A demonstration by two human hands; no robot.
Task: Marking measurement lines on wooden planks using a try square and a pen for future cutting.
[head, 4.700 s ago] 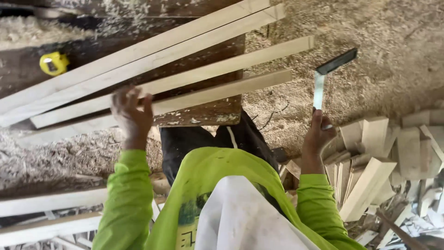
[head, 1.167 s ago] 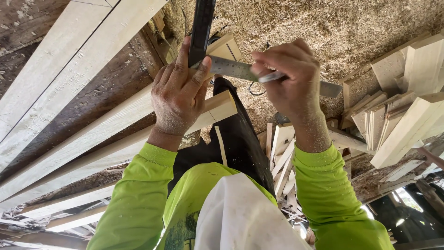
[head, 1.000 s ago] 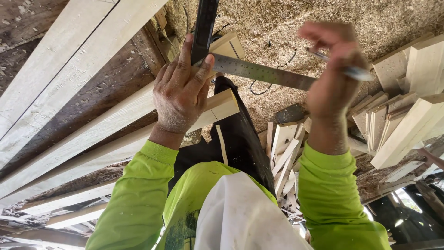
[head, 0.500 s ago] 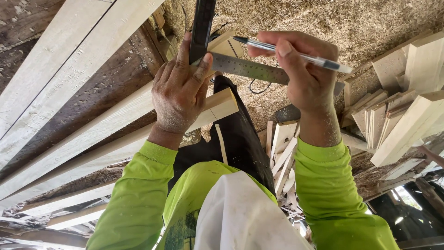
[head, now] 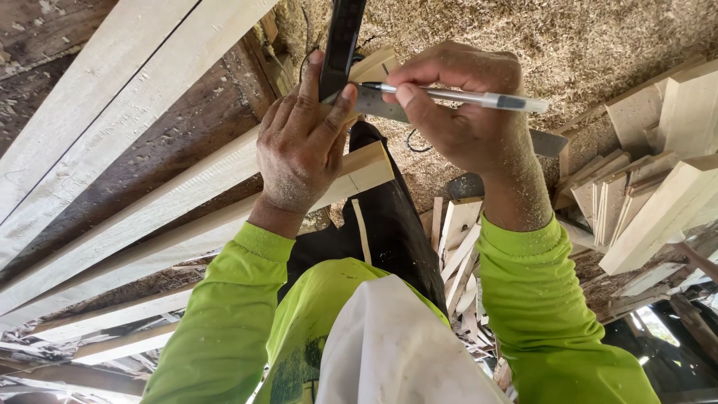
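since half a second ago the right hand (head: pixel 464 112) has dropped lower and brought the pen (head: pixel 449 96) down, so its tip now meets the steel blade of the square (head: pixel 374 101); earlier the pen hovered above it. the left hand (head: pixel 303 142) has barely shifted: it presses flat on the square, thumb against the dark handle, fingers spread over the blade and the wood strip (head: pixel 187 224) under it. the right hand pinches the pen tightly between thumb and fingers.

the strip being marked lies on the dark workbench (head: pixel 149 127), its cut end sticking out past the edge, just below the left hand. judging by the pose, the square is set and the line is about to be drawn or is being drawn; no finished mark can be made out under the hands. other strips on the bench look unmarked.

no packages, labels or signs show here, only a pile of wood offcuts (head: pixel 643 187) at right and sawdust (head: pixel 583 45) on the floor.
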